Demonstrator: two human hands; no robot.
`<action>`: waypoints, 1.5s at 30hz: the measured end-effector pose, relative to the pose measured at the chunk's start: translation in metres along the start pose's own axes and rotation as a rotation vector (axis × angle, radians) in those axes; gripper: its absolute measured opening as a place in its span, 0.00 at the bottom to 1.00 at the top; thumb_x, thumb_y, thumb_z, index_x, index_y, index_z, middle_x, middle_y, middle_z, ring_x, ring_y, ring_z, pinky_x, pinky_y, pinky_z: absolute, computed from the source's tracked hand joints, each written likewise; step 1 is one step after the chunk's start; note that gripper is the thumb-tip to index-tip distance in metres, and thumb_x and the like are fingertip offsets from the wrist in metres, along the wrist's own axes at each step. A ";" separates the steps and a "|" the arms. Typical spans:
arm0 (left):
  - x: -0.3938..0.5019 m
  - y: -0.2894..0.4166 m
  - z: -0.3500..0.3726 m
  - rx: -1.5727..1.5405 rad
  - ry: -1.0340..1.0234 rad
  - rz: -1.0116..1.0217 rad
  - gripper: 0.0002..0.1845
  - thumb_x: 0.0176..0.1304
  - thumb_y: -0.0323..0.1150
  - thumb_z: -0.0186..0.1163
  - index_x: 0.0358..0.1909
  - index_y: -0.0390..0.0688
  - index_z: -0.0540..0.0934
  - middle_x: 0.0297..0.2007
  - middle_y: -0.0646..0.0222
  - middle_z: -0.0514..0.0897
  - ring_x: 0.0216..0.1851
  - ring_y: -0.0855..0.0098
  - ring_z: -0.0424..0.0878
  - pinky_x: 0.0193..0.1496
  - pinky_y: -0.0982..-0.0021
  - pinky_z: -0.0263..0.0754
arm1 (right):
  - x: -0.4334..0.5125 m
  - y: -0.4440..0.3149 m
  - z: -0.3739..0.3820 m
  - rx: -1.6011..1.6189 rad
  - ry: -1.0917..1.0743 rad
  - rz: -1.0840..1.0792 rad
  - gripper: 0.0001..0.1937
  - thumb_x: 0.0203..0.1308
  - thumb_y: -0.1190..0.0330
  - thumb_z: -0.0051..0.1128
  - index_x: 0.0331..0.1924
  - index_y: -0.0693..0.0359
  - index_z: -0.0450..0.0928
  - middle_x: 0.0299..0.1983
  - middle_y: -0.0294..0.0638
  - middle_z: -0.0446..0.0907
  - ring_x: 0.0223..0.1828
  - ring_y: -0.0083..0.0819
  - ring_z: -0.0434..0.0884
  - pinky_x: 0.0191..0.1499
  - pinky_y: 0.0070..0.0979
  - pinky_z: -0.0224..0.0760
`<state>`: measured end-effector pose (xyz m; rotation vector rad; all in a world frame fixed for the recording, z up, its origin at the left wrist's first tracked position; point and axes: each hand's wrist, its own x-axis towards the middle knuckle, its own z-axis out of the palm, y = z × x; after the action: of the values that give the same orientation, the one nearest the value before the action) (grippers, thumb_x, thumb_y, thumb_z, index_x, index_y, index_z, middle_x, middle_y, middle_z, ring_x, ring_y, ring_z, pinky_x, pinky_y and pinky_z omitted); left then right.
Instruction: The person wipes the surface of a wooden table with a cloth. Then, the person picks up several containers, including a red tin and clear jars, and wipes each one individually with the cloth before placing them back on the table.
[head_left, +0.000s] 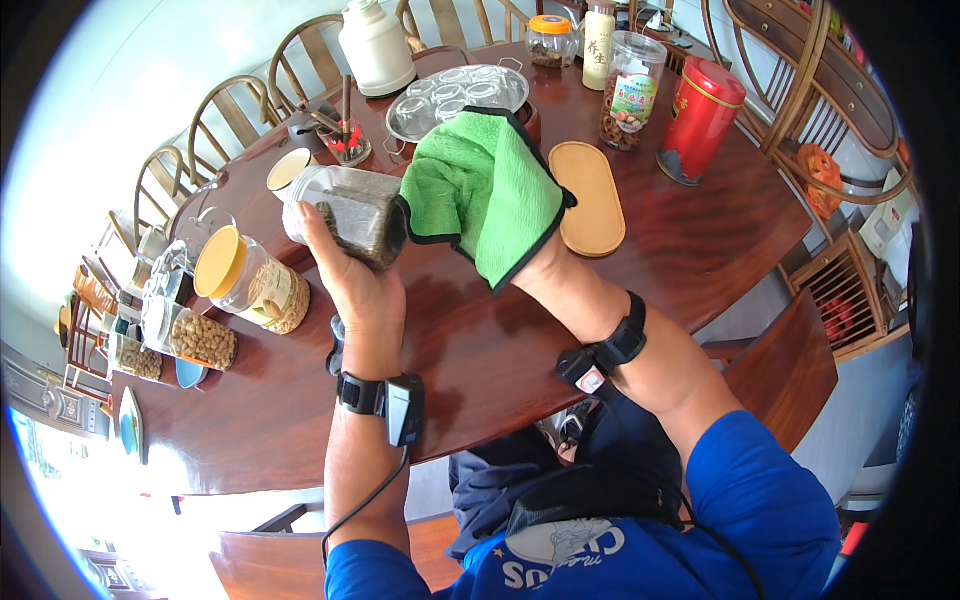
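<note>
My left hand (364, 292) grips a clear plastic jar (356, 195) with dark dried contents inside, perhaps tea leaves. The jar is tilted on its side above the table, its dark base turned to the right. A green microfibre cloth (487, 187) with black edging drapes over my right hand (541, 268), hiding the fingers. The cloth touches the base end of the jar. Behind the jar is a round cream-topped container (289, 169). An oval wooden tray (589, 199) lies on the table just right of the cloth.
On the dark wooden table (480, 367) stand a yellow-lidded jar (251, 281), a peanut jar (199, 339), a metal tray (394, 120) of glasses, a tall snack jar (631, 97) and a red tin (701, 124). A white vacuum flask (375, 52) stands at the back. Wooden chairs (229, 124) surround the table.
</note>
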<state>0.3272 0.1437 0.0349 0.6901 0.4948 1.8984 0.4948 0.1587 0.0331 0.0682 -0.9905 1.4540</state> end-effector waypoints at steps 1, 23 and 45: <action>-0.001 0.001 0.001 -0.092 -0.060 -0.018 0.32 0.81 0.58 0.61 0.71 0.42 0.76 0.62 0.67 0.85 0.63 0.64 0.83 0.69 0.55 0.80 | -0.003 0.003 0.005 -0.216 0.056 0.013 0.25 0.86 0.54 0.48 0.76 0.60 0.69 0.68 0.44 0.82 0.63 0.42 0.86 0.65 0.39 0.81; -0.056 -0.025 0.031 0.150 -0.128 -0.220 0.36 0.77 0.57 0.64 0.72 0.39 0.75 0.64 0.64 0.83 0.64 0.68 0.81 0.72 0.63 0.74 | -0.011 0.003 0.014 -0.430 0.204 -0.128 0.17 0.88 0.56 0.44 0.56 0.63 0.76 0.44 0.37 0.80 0.43 0.22 0.79 0.51 0.27 0.77; -0.009 0.002 0.014 -0.025 -0.048 -0.102 0.46 0.73 0.72 0.55 0.76 0.43 0.71 0.65 0.49 0.82 0.67 0.41 0.80 0.75 0.40 0.72 | -0.014 0.053 -0.036 -0.332 0.123 0.256 0.31 0.89 0.43 0.28 0.52 0.60 0.80 0.45 0.45 0.89 0.46 0.37 0.90 0.48 0.35 0.85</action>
<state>0.3383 0.1350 0.0441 0.6801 0.4661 1.7852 0.4715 0.1785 -0.0246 -0.3979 -1.1563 1.4842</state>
